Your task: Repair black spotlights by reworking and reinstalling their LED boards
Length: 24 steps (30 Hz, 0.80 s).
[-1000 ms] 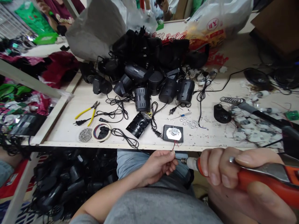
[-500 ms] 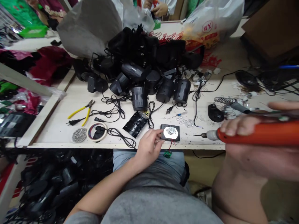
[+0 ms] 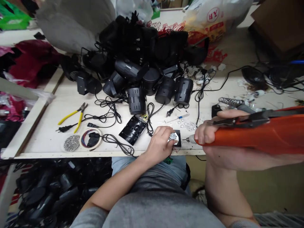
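My left hand (image 3: pixel 159 144) rests with curled fingers on a small black square plate with a round silver part (image 3: pixel 175 137) at the table's front edge, holding it down. My right hand (image 3: pixel 213 136) grips an orange electric screwdriver (image 3: pixel 256 136); its metal bit (image 3: pixel 187 139) points left and touches the plate's right side. A small green circuit board (image 3: pixel 169 160) hangs on red wires below the table edge. A black flat cover (image 3: pixel 133 129) lies just left of my left hand.
A heap of black cylindrical lamp housings (image 3: pixel 147 72) with cords fills the table's back. Yellow pliers (image 3: pixel 71 116), a tape roll (image 3: pixel 90 139) and a dish of screws (image 3: pixel 71 142) lie at front left. Small clear lenses (image 3: pixel 188 125), a soldering stand (image 3: pixel 231 102) and plastic bags (image 3: pixel 213 19) are at the right.
My left hand rose from below the table edge onto the black plate. My right hand brought the screwdriver up and left until its bit reached the plate.
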### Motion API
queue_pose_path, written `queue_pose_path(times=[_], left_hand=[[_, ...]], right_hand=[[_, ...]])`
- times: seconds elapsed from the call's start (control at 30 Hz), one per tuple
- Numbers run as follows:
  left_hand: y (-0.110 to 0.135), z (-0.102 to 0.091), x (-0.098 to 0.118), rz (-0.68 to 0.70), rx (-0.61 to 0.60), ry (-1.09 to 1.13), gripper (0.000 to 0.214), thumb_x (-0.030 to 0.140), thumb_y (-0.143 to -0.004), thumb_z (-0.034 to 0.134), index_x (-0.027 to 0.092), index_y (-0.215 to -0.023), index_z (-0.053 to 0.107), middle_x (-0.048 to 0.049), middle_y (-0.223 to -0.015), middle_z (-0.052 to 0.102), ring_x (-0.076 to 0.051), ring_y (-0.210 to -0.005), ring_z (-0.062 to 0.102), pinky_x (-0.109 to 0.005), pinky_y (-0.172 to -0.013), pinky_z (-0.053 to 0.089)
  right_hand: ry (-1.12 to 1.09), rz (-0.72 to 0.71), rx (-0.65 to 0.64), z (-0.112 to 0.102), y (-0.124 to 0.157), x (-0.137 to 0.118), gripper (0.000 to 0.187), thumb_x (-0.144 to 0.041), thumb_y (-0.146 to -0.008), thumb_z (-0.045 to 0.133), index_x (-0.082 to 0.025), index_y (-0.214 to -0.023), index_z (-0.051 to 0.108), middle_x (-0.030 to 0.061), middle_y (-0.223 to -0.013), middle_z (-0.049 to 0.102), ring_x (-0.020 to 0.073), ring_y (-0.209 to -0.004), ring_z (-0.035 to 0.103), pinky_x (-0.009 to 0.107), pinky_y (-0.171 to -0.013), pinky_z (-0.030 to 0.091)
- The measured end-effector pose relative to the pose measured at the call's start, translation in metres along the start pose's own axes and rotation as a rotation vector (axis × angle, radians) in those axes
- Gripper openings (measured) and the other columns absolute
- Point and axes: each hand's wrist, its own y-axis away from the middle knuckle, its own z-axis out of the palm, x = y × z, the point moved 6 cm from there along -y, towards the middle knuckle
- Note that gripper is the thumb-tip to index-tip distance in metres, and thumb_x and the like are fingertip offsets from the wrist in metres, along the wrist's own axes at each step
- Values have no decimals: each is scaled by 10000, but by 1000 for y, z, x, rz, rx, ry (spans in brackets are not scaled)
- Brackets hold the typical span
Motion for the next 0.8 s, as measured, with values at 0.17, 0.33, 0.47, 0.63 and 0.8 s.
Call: queue_pose_path(times=[0.17,0.33,0.47,0.63,0.8], left_hand=[[-2,-4,-1,27,-11,17,225,214,-943,605,182,-1164,582,-113,-1123,690,-268,-1094,608,-446,-962,513],[-3,-4,-1,19,-49,6,248,181,-927,611,190,-1171,570,-102,-1130,692,-263,-1082,621,-440,-947,519],[-3,-4,-1,10,-44,8,251,158,-911,613,193,-1157,577,-97,-1130,695,-261,-1093,624,-442,-961,517],[-3,-3,-2,-36,-71,12,242,156,-907,614,199,-1144,592,-93,-1133,697,-261,-1106,624,-446,-977,511],[-5,-3,-1,-38,-79,25,224,136,-904,603,185,-1122,604,-94,-1126,695,-254,-1095,618,-424,-959,514]], right_hand=[[-108,-116,-120,7,-3,3,736,-868,-762,531,-226,-1051,746,20,-590,595,173,-467,535,348,-475,423],[-204,-57,-194,-1,-2,22,845,-918,-705,533,-188,-1089,718,77,-737,642,221,-522,591,390,-463,475],[-208,-72,-153,-2,0,30,792,-882,-766,492,-198,-1088,727,128,-871,685,219,-536,586,387,-453,453],[-173,-67,-144,-1,1,34,848,-938,-754,386,-240,-1088,733,115,-838,691,217,-522,563,379,-446,426],[-296,-38,-266,6,-6,37,934,-984,-704,368,-216,-1094,728,79,-738,665,214,-515,568,367,-454,423]])
